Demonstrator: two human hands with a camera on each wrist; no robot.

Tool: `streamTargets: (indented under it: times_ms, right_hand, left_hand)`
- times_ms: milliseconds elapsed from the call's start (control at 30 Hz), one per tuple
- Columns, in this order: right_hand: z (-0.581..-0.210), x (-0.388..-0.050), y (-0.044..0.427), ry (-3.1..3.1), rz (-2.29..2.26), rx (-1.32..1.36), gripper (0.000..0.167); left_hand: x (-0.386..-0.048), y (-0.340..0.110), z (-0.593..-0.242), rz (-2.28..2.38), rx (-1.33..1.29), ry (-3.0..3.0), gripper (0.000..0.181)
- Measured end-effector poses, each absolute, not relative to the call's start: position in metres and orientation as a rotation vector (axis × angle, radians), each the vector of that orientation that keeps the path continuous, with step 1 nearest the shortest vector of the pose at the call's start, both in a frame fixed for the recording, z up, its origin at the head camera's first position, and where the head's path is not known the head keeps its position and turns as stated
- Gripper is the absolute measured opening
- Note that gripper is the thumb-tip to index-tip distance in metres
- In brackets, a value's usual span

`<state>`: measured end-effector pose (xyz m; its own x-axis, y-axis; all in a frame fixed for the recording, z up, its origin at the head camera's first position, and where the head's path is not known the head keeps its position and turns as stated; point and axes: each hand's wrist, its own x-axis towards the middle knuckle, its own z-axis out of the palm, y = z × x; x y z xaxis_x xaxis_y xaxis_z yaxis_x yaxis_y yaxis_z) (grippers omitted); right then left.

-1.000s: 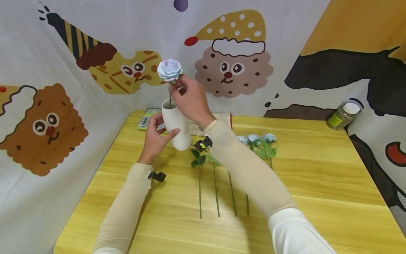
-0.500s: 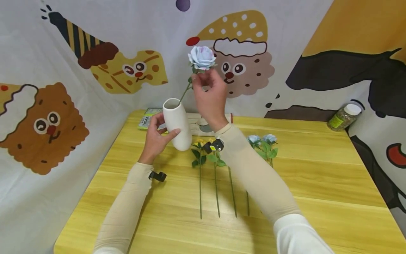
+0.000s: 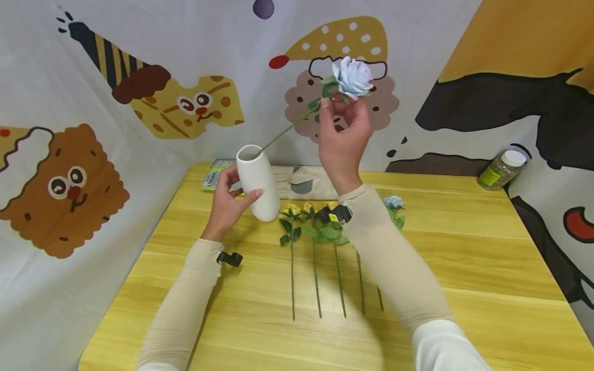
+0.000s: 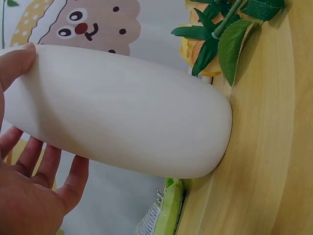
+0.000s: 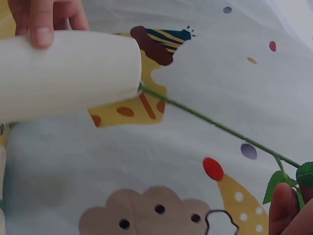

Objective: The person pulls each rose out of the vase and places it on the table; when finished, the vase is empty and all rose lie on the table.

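My left hand grips a white vase round its side, thumb in front and fingers behind. The vase stands upright on the table. In the left wrist view its smooth wall fills the middle, with its base on the wood. Up and to the right, my right hand pinches a pale blue rose just under the bloom. Its green stem slants down to the vase mouth, where the lower end meets the rim. How far the stem reaches inside is hidden.
Several yellow roses and a blue rose lie in a row on the table, stems toward me. Behind the vase are a green-and-white packet and a pale cloth item. A white-lidded jar stands far right, near the cloth backdrop.
My right hand has moved right and slightly up with the rose, so the stem went from upright in the vase to slanting right. My left hand and the vase stay put.
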<state>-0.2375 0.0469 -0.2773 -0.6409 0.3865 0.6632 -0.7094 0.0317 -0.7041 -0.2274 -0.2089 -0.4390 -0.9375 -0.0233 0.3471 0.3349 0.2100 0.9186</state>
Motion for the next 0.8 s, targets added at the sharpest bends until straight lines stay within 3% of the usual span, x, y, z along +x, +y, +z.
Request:
streamTargets:
  times_ms: [800]
  right_hand:
    - [-0.301, -0.211, 0.151, -1.399, 1.728, 0.182, 0.014]
  left_hand:
    - [-0.226, -0.209, -0.439, -1.785, -0.307, -2.195, 0.077]
